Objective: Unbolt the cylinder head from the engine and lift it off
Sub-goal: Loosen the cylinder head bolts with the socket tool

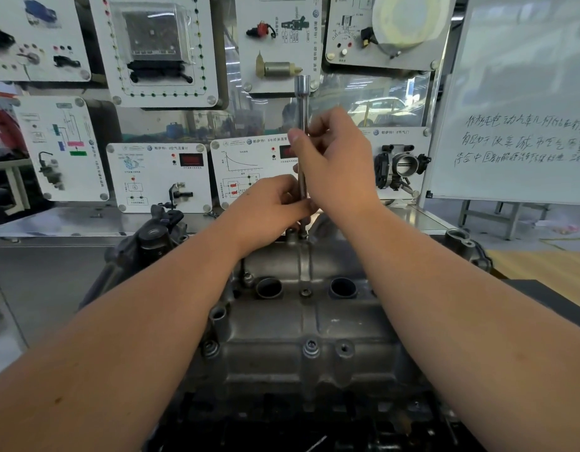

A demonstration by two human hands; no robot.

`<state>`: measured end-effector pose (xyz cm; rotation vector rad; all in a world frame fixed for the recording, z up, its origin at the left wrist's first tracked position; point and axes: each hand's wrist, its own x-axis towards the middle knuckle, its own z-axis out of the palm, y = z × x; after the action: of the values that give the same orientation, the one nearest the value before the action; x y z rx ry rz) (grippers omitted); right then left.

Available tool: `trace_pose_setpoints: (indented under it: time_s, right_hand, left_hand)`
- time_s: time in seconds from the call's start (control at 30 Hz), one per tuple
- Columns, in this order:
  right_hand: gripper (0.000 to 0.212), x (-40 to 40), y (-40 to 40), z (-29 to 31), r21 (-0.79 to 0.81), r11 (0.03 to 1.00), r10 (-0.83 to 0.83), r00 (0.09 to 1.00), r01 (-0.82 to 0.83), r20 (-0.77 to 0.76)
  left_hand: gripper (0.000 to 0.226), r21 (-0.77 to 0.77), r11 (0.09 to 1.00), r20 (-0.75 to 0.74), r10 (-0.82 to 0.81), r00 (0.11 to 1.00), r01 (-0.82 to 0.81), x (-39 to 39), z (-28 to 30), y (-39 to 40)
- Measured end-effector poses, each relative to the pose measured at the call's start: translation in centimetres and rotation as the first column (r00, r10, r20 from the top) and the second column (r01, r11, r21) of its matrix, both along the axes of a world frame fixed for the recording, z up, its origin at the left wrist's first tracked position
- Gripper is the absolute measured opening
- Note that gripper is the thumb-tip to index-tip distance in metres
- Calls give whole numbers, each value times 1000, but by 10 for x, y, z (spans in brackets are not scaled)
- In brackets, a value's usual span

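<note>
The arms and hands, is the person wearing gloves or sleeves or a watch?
No. The left hand and right hand have no gloves and no rings that show. Both forearms are uncovered all the way to the edge of the picture, with no sleeves, watch or bracelet in view.

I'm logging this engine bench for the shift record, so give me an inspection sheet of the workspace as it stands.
Surface: steel bench behind the engine.
Job's things: cylinder head in place on the engine; long socket extension upright over a far-edge bolt; near-edge bolt seated.
Clutter: nothing seen.
Hands: left hand pinches the extension low; right hand grips it higher.
Cables: nothing seen.
Surroundings: training panels on the wall, throttle body, whiteboard at right.
</note>
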<state>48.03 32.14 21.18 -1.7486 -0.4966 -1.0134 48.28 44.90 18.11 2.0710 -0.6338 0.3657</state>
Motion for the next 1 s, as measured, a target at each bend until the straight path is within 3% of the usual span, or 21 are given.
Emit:
trace_pose_setpoints:
  time_s: [0.1, 0.17, 0.43, 0.6, 0.77, 0.9, 1.0]
  right_hand:
    - [12, 0, 0, 1, 10, 1000, 21, 998, -20, -53]
    - [9, 1, -1, 1, -1, 999, 39, 997, -39, -67]
    - [18, -2, 2, 0, -9, 1000, 6, 1000, -6, -15]
    - [13, 1, 1, 2, -16, 1000, 5, 998, -6, -68]
    - [21, 0, 2, 1, -43, 999, 24, 999, -26, -44]
    - [20, -1, 0, 1, 17, 1000, 22, 999, -21, -45]
    - [17, 0, 0, 3, 3, 999, 47, 998, -47, -51]
  left_hand:
    - [14, -18, 1000, -35, 1, 999, -2, 4, -3, 0]
    - [14, -3, 1000, -27, -1, 1000, 1, 4, -2, 1]
    - [47, 41, 999, 39, -11, 999, 9, -2, 1, 0]
    - [14, -3, 1000, -11, -7, 1000, 7, 6, -3, 0]
    - [14, 34, 999, 55, -24, 998, 22, 6, -1, 2]
    - [33, 8, 1000, 38, -26, 999, 26, 3, -2, 0]
    - [16, -35, 999, -5, -28, 1000, 28, 7, -3, 1]
